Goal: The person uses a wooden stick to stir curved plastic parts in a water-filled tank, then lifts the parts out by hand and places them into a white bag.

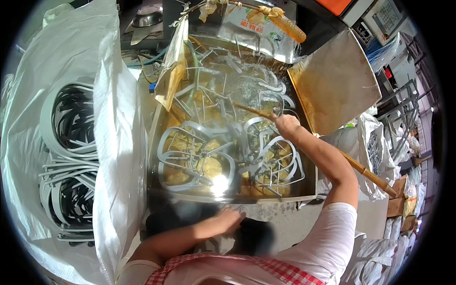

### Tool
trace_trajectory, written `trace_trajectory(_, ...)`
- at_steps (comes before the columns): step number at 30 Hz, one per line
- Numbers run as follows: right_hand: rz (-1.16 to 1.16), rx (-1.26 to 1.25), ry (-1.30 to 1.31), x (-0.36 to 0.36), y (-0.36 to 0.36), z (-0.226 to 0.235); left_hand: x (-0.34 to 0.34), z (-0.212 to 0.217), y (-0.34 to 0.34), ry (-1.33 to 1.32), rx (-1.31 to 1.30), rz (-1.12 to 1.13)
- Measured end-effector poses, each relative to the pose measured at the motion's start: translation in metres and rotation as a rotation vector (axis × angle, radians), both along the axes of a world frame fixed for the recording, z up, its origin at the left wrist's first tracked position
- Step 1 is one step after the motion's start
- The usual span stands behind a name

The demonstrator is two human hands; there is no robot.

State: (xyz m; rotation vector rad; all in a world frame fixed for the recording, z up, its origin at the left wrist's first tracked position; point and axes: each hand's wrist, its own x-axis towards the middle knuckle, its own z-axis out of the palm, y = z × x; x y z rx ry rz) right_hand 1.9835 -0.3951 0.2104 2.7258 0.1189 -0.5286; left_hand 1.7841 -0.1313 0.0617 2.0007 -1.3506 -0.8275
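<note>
Right hand [287,126] grips bamboo stick [365,174] running leftward over tub [256,200], rightward beneath forearm [327,159]; left hand [231,220] blurred, can't tell if closed.

Exposure was fair, contrast high. Worst glare: a blown-out white spot on the liquid in the tub [315,184], close to its front wall, with smaller glints across the rippled far end. Light source was out of shot; direction unclear. White sack [121,156] at left ran bright, near clipping on its folds, while its inside fell to deep shadow. Area behind the tub was dim, as were the legs [254,237] below it. Left hand [229,221] and legs looked soft; right hand [288,126] was reasonably sharp. Fisheye bent the racking [403,114] at right; corners were black.
</note>
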Motion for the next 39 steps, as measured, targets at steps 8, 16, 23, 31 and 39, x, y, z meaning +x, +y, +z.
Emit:
trace_trajectory(8,0.184,-0.119,0.225,-0.07,0.045,0.036,-0.012,-0.007,-0.01,-0.226,0.049,-0.049)
trace_trajectory(16,0.047,-0.015,0.184,-0.15,0.053,0.089,-0.006,0.014,-0.014,-0.06,0.187,-0.144)
trace_trajectory(23,-0.314,0.25,-0.182,-0.2,0.006,0.196,-0.001,0.028,-0.004,-0.068,0.171,-0.104)
trace_trajectory(31,-0.601,0.126,-0.434,-0.127,-0.063,0.093,0.004,0.029,-0.007,-0.033,0.159,-0.077)
trace_trajectory(39,-0.628,0.098,-0.31,-0.043,-0.043,0.029,-0.002,-0.021,-0.008,-0.091,-0.036,0.053)
